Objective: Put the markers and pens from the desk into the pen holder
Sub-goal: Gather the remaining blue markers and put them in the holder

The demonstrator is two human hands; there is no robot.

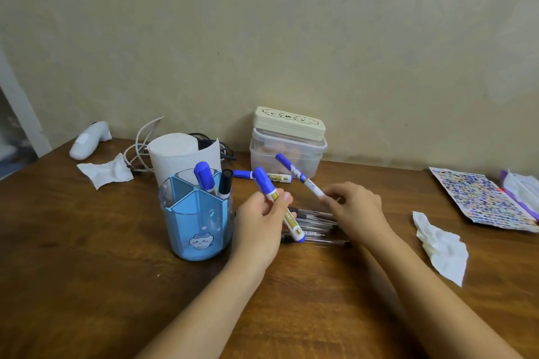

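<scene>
A blue translucent pen holder (198,221) stands on the wooden desk at left centre. It holds a blue-capped marker (204,176) and a black-capped marker (225,183). My left hand (259,221) grips a blue-capped white marker (264,182) tilted just right of the holder. My right hand (355,207) pinches the end of a thinner blue-capped marker (297,173) that points up and left. Several clear pens (318,227) lie on the desk between and under my hands. One more blue-capped marker (277,177) lies flat behind them.
A paper roll (175,154) and cables stand behind the holder. A clear lidded box (287,151) with a cream case on top sits by the wall. Crumpled tissues (443,251) lie right and back left (105,173). A sticker sheet (484,201) lies at far right.
</scene>
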